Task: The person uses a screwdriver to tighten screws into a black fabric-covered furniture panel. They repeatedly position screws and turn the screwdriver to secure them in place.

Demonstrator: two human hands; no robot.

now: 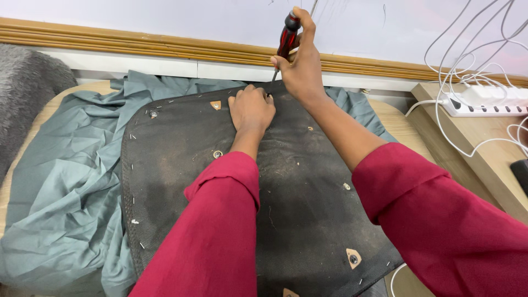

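From the head camera we look down on a wide black fabric-covered seat panel, dusty and edged with small metal staples, lying underside up on a crumpled grey-green cloth spread over a light wooden table. Our right hand is wrapped tight around the red-and-black handle of a screwdriver, which stands nearly upright with its thin shaft running down to the far edge of the panel. Our left hand is curled into a fist and presses on the panel just beside the screwdriver tip; we cannot tell whether it pinches anything. Both arms wear dark red sleeves. Round metal bolt holes and small tan triangular patches dot the panel. To the right, a white power strip with white cables sits on a wooden shelf. A grey fuzzy cushion lies at the far left.
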